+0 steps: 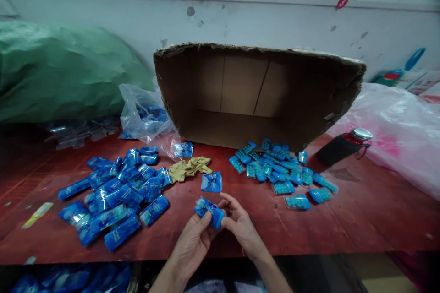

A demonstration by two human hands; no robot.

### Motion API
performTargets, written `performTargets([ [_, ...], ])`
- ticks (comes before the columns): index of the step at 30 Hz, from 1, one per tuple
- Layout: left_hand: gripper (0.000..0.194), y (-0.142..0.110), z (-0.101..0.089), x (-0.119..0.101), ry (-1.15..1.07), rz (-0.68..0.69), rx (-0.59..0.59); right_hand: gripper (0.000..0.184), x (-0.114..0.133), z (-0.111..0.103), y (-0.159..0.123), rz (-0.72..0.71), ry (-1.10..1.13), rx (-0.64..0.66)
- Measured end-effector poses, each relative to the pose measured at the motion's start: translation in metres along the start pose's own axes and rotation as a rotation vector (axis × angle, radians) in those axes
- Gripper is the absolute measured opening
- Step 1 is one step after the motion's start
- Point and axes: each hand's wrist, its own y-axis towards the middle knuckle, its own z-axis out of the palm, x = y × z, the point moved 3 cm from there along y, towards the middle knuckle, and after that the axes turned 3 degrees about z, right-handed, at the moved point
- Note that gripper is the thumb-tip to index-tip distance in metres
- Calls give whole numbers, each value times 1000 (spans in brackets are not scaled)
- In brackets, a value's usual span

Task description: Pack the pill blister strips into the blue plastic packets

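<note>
Near the table's front edge, a blue printed packet [210, 212] is held between my two hands. The thumb of my left hand [196, 233] presses on its left part, the fingers under it. My right hand [239, 224] pinches the right end, with its index finger raised. Just beyond lies a flat blue packet [211, 182]. To the left is a heap of filled blue packets [120, 192]. On the right, a pile of small clear packs with turquoise beads [271, 165] spreads before the box.
A large cardboard box [237, 132] lies on its side, opening toward me. A crumpled tan cloth [189, 169], a dark bottle [340, 149] and a clear plastic bag [147, 119] are on the red table [247, 238]. A green sack [65, 73] stands at the left.
</note>
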Motion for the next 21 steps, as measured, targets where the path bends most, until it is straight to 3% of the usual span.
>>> performTargets([
  [6, 18, 0, 1, 1, -24, -6, -4, 47, 6, 4, -2, -19, -17, 36],
  [12, 15, 3, 4, 11, -90, 26, -68, 36, 6, 6, -6, -113, -140, -29],
  [17, 9, 3, 2, 11, -118, 16, -72, 29, 5, 5, -5, -68, -167, -23],
  [21, 8, 4, -2, 7, -94, 27, -78, 23, 9, 7, -5, -111, -250, -64],
])
